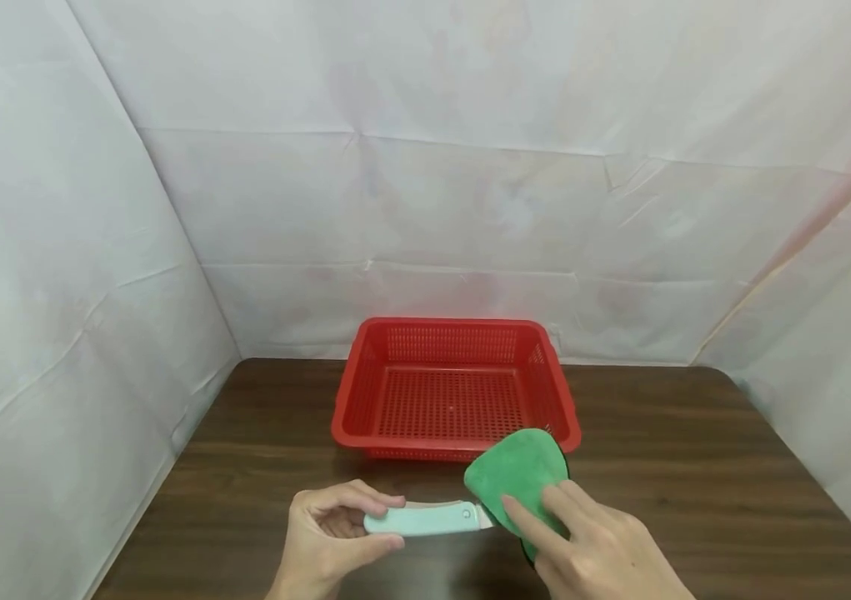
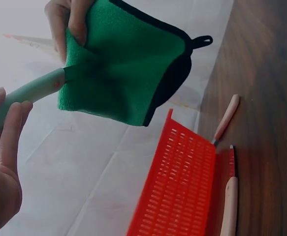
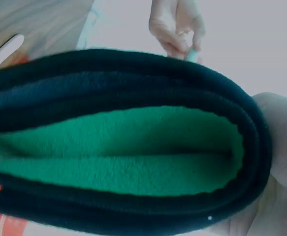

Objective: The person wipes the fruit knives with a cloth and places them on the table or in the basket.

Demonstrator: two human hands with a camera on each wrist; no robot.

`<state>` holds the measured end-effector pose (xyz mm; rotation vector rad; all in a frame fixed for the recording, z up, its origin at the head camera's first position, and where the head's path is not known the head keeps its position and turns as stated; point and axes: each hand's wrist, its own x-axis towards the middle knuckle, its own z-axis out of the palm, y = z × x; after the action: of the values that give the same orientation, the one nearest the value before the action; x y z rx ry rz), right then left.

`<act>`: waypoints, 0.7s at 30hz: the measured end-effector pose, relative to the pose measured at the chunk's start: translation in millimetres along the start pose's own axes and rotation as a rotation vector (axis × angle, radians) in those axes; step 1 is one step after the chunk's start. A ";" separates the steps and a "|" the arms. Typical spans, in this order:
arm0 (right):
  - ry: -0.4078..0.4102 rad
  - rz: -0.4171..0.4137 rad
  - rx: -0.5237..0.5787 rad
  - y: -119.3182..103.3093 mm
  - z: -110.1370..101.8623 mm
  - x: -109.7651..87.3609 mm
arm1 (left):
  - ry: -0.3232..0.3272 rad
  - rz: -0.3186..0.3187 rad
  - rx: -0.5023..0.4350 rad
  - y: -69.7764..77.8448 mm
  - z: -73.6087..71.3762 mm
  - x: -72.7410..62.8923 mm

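Note:
My left hand (image 1: 331, 533) grips a mint-green folding knife (image 1: 425, 519) by its handle, thumb below and fingers on top. The knife's blade points right and runs into a green cloth (image 1: 523, 467) with dark edging and a small hanging loop. My right hand (image 1: 590, 542) holds that cloth folded round the blade, index finger pressed along it. Most of the blade is hidden in the fold. In the right wrist view the folded cloth (image 3: 133, 177) fills the middle, with my left hand (image 3: 177, 24) beyond it.
Behind the hands a red perforated basket (image 1: 455, 404) stands on the dark wooden table (image 1: 260, 433). Beside the basket in the left wrist view lie a pink-handled tool (image 2: 228, 117) and a pink-handled knife (image 2: 230, 201). Pale sheets (image 1: 470, 208) hang round the table's back and sides.

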<state>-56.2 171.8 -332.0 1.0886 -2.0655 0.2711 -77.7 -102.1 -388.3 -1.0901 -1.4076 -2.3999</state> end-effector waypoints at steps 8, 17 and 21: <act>-0.087 0.122 0.042 9.1 -8.1 -12.5 | 0.028 -0.007 -0.023 4.4 -6.1 -3.7; -0.059 0.147 0.030 14.5 -12.1 -16.4 | 0.046 -0.023 0.004 7.4 -11.6 -5.8; 0.027 0.131 0.014 16.7 -11.4 -15.3 | 0.035 -0.016 0.018 8.2 -12.3 -5.1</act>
<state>-57.9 197.0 -332.6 0.9535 -2.1167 0.3640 -76.4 -117.7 -389.5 -1.0307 -1.4291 -2.4011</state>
